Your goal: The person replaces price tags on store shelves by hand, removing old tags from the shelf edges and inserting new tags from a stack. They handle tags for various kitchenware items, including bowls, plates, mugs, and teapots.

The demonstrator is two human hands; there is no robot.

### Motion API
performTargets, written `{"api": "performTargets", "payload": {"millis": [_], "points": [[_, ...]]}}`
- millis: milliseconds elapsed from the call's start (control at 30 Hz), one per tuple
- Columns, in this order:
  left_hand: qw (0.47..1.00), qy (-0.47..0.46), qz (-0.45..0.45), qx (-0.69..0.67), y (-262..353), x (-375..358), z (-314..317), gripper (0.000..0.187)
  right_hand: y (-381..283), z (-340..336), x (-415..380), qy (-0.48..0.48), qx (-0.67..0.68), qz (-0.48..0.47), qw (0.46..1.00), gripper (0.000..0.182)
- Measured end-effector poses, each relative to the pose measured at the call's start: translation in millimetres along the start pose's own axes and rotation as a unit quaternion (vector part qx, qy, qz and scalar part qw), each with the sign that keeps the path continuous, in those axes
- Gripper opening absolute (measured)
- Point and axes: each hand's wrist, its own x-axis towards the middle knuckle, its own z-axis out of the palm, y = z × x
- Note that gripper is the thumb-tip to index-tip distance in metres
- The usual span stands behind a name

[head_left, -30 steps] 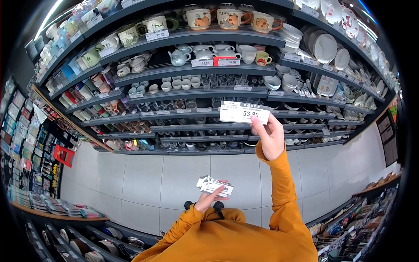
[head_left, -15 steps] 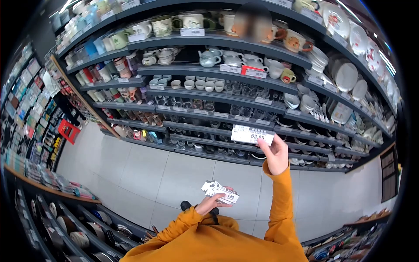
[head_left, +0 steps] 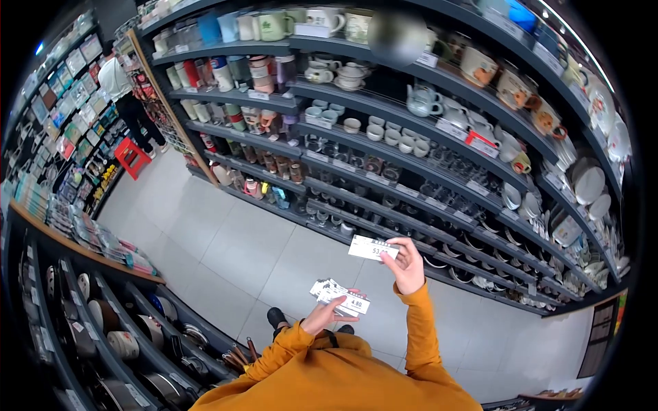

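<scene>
My left hand (head_left: 325,316) grips a fanned stack of white price tags (head_left: 340,297) low in front of my body; the top one reads 4.80. Between the thumb and fingers of my right hand (head_left: 408,267) is a single white price tag (head_left: 371,248), held a little above and to the right of the stack. Its number begins with 53 and the thumb partly covers the rest. Both hands are over the tiled floor, apart from the shelves.
Long grey shelves (head_left: 384,179) ahead carry mugs, teapots (head_left: 423,100), small bowls and glasses, with plates (head_left: 588,181) at right. Pans (head_left: 103,315) fill a rack at lower left. Near a red step stool (head_left: 131,158) at far left stands a person (head_left: 123,92).
My view has turned left, bringing the person and stool further into sight. My right hand has come lower and closer to the stack, still holding its tag. The left hand keeps its stack.
</scene>
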Motion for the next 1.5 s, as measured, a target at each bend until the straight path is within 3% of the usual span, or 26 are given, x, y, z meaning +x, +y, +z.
{"api": "performTargets", "payload": {"millis": [233,367,600,733,867,1133,1233,1433,1500], "points": [[0.999,0.043,0.02,0.016,76,-62,-144,0.045,74,147,53,-0.027,0.009,0.026,0.999,0.031],[0.995,0.075,0.064,-0.008,144,-116,-221,0.045,121,241,90,-0.054,-0.021,-0.015,0.998,0.03],[0.986,0.136,0.091,0.03,234,-171,-314,0.044,137,370,164,-0.092,-0.005,0.057,0.994,0.018],[0.983,0.152,0.098,-0.008,275,-166,-342,0.042,152,400,223,-0.101,-0.106,0.061,0.987,0.017],[0.976,0.16,0.126,-0.084,309,-150,-380,0.04,158,426,288,-0.116,-0.09,0.065,0.987,0.016],[0.966,0.185,0.145,-0.107,396,-124,-477,0.04,172,519,440,-0.168,-0.152,-0.033,0.973,0.015],[0.964,0.204,0.135,-0.103,428,-110,-514,0.038,168,554,483,-0.164,-0.191,-0.061,0.966,0.015],[0.984,0.152,0.055,-0.073,501,-80,-605,0.046,173,609,573,-0.092,-0.289,-0.097,0.948,0.013],[0.991,0.12,0.021,-0.058,528,-69,-641,0.048,176,633,610,-0.056,-0.341,-0.151,0.926,0.012]]}}
